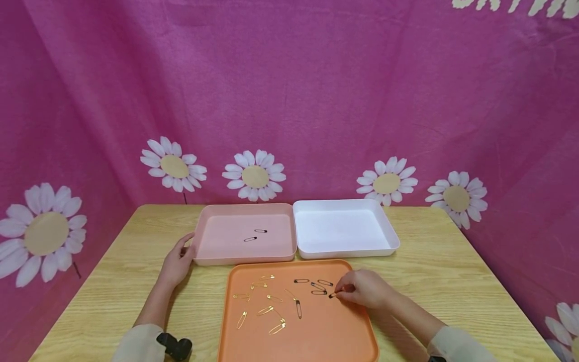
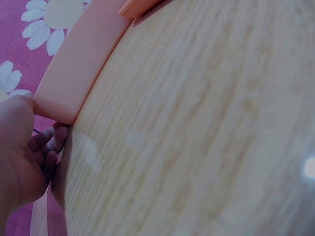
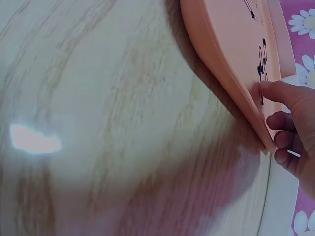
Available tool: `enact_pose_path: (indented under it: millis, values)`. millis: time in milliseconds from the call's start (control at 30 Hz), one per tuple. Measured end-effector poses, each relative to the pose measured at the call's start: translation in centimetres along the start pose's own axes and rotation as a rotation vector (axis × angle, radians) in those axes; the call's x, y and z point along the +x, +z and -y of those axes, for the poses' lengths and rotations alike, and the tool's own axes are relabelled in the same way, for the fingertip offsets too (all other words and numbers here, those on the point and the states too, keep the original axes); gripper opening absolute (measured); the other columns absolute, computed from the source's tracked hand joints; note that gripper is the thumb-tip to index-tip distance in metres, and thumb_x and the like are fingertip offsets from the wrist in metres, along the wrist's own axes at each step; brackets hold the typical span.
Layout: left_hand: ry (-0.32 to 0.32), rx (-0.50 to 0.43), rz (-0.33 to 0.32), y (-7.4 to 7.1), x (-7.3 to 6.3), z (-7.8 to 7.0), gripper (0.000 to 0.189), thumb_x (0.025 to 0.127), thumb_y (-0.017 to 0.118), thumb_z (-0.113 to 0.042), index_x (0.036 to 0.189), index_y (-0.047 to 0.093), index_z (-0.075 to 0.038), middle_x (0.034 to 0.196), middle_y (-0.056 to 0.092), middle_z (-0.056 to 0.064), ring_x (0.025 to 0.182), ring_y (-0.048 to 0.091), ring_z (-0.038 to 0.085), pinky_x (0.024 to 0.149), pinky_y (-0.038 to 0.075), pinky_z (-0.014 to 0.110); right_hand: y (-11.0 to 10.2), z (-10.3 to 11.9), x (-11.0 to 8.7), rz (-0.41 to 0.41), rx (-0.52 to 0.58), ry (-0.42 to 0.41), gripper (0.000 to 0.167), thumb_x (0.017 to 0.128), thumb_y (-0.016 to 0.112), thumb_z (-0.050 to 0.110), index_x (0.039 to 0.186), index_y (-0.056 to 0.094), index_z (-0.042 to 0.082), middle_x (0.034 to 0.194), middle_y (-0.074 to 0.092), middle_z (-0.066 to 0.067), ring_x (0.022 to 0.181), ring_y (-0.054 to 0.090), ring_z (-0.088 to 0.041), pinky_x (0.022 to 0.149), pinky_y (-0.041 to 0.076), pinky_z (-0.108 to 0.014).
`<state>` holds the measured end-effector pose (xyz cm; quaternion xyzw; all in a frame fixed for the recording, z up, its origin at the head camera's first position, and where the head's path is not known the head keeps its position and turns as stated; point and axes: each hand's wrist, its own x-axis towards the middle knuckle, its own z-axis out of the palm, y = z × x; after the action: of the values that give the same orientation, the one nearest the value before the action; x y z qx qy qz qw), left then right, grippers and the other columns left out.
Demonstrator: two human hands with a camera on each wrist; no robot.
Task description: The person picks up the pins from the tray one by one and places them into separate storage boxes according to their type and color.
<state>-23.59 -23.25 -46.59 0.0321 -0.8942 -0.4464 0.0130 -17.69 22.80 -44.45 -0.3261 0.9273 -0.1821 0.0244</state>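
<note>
On the orange tray lie several gold safety pins at the left and several black safety pins at the right. My right hand reaches over the tray's right side, thumb and fingertips pinching a black safety pin low over the surface. In the right wrist view the thumb covers part of that pin. My left hand holds the left side of the pink tray, thumb near the rim and curled fingers by its bottom corner. Two black safety pins lie inside it.
A white tray stands against the pink tray's right side, behind the orange one. All three sit on a wood-grain table. A magenta curtain with white daisies hangs close behind the table's far edge and at both sides.
</note>
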Motion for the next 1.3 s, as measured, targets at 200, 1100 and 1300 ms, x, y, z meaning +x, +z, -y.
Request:
enact_pose_path:
  millis: [200, 1100, 1300]
  values:
    - [-0.003, 0.004, -0.003, 0.0, 0.0, 0.0, 0.046, 0.101, 0.036, -0.026, 0.144, 0.032, -0.010, 0.117, 0.055, 0.026, 0.108, 0.051, 0.034, 0.091, 0.039, 0.043, 0.6, 0.2, 0.0, -0.060, -0.107, -0.081, 0.005, 0.083, 0.067, 0.020, 0.083, 0.073, 0.019, 0.079, 0.066, 0.012, 0.069, 0.055, 0.002, 0.064, 0.046, -0.020]
    - [-0.003, -0.012, 0.013, 0.1, 0.2, 0.4, 0.049, 0.101, 0.033, -0.031, 0.146, 0.029, -0.011, 0.122, 0.053, 0.027, 0.113, 0.048, 0.035, 0.095, 0.038, 0.046, -1.7, 1.5, 3.4, -0.204, 0.036, 0.035, 0.006, 0.085, 0.065, 0.017, 0.082, 0.070, 0.014, 0.059, 0.045, 0.012, 0.056, 0.036, 0.002, 0.054, 0.033, -0.017]
    - [0.000, -0.017, 0.007, 0.1, 0.2, 0.4, 0.048, 0.101, 0.034, -0.030, 0.145, 0.030, -0.011, 0.122, 0.053, 0.027, 0.112, 0.049, 0.035, 0.094, 0.038, 0.045, -2.1, 2.0, 4.7, -0.222, 0.036, 0.044, 0.008, 0.084, 0.066, 0.017, 0.084, 0.071, 0.012, 0.059, 0.047, 0.012, 0.056, 0.036, 0.001, 0.055, 0.033, -0.017]
